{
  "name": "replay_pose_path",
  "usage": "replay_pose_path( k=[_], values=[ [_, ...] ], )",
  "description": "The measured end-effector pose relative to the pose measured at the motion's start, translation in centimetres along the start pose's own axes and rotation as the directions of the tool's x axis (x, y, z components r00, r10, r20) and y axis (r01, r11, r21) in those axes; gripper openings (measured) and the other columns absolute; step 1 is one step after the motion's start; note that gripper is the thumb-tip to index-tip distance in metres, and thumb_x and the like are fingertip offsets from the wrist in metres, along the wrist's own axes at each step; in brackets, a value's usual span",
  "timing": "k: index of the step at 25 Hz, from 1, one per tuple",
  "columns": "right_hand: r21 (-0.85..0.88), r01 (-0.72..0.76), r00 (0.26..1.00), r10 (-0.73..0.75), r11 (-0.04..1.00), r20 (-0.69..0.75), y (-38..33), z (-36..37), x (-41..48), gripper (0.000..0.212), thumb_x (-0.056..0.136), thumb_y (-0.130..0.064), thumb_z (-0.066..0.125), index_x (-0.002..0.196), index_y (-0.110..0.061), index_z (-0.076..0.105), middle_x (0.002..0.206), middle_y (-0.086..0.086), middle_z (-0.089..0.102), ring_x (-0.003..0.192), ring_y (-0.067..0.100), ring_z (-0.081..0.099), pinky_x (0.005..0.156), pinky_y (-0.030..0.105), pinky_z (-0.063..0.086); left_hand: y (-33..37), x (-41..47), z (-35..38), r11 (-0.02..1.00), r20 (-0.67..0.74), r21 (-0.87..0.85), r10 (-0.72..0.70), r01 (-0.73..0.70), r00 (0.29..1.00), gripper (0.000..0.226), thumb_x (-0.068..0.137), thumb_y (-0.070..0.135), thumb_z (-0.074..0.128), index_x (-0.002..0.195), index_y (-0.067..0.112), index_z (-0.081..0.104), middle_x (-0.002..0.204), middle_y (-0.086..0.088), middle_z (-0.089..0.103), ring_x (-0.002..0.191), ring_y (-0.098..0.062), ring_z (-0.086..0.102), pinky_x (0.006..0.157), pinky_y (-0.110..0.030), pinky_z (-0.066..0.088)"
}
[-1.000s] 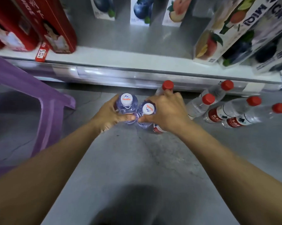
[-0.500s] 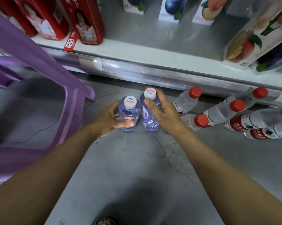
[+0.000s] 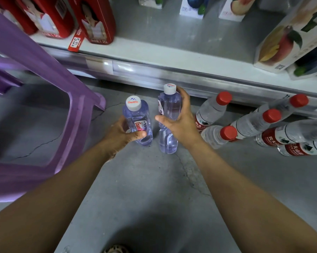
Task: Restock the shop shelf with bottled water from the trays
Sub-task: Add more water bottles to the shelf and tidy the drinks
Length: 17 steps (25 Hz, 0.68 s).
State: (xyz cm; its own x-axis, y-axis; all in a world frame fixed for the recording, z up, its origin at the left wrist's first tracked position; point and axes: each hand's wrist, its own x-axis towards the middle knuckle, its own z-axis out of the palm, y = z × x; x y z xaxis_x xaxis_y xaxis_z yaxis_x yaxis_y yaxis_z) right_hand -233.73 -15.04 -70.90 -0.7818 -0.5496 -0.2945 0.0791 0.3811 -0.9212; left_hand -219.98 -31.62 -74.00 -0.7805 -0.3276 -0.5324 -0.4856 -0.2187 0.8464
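Observation:
I hold two clear, purple-tinted water bottles with white caps above the grey floor. My left hand (image 3: 123, 134) grips the left bottle (image 3: 138, 123) around its red-lettered label. My right hand (image 3: 179, 123) grips the right bottle (image 3: 169, 114) from its right side, and this one sits a little higher and farther forward. Both bottles are upright and slightly apart. Just beyond them runs the shop shelf (image 3: 154, 52), with its metal front rail at floor level.
Several red-capped water bottles (image 3: 252, 123) lie on the floor at right, below the shelf edge. A purple plastic stool (image 3: 70, 99) stands at left. Red cartons (image 3: 92, 21) and fruit juice boxes (image 3: 285, 42) occupy the shelf. A bare stretch of shelf lies between them.
Both hands have lifted the two white-capped bottles off the floor and moved them apart, the right one higher. The view has shifted left and closer to the shelf.

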Motion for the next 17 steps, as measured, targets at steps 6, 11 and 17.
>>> replay_pose_path(
  k=[6, 11, 17],
  values=[
    [0.248, -0.291, 0.949, 0.312, 0.924, -0.046, 2.9, 1.2, -2.4, 0.048, 0.081, -0.016, 0.086, 0.119, -0.014, 0.058, 0.102, -0.004, 0.073, 0.085, 0.003, 0.071, 0.078, 0.027, 0.055, -0.2, -0.5, -1.0, 0.970, -0.144, -0.243, -0.021, -0.015, 0.989, 0.071, 0.060, 0.037, 0.089, 0.124, 0.020, 0.063, 0.118, -0.001, 0.073, 0.115, -0.020, 0.066, 0.105, -0.037, 0.047],
    [0.523, -0.431, 0.876, 0.481, 0.735, 0.045, -1.7, -0.1, -8.1, 0.029, 0.088, -0.024, 0.078, 0.112, -0.009, 0.072, 0.101, 0.013, 0.076, 0.091, 0.029, 0.071, 0.097, 0.056, 0.053, 3.2, -9.3, 0.2, 0.907, -0.146, -0.378, -0.255, 0.185, 0.956, 0.056, 0.067, 0.048, 0.086, 0.113, 0.022, 0.068, 0.101, 0.004, 0.076, 0.096, -0.014, 0.072, 0.098, -0.044, 0.050],
    [0.418, -0.600, 0.780, 0.615, 0.682, 0.115, -13.8, -3.6, -16.7, 0.036, 0.095, -0.048, 0.064, 0.092, -0.016, 0.078, 0.091, 0.018, 0.076, 0.083, 0.032, 0.068, 0.097, 0.059, 0.050, 13.6, -21.8, 3.5, 0.839, -0.058, -0.420, -0.404, 0.345, 0.913, 0.057, 0.081, 0.056, 0.062, 0.130, 0.028, 0.058, 0.118, -0.007, 0.073, 0.113, -0.032, 0.068, 0.097, -0.053, 0.050]
  ],
)
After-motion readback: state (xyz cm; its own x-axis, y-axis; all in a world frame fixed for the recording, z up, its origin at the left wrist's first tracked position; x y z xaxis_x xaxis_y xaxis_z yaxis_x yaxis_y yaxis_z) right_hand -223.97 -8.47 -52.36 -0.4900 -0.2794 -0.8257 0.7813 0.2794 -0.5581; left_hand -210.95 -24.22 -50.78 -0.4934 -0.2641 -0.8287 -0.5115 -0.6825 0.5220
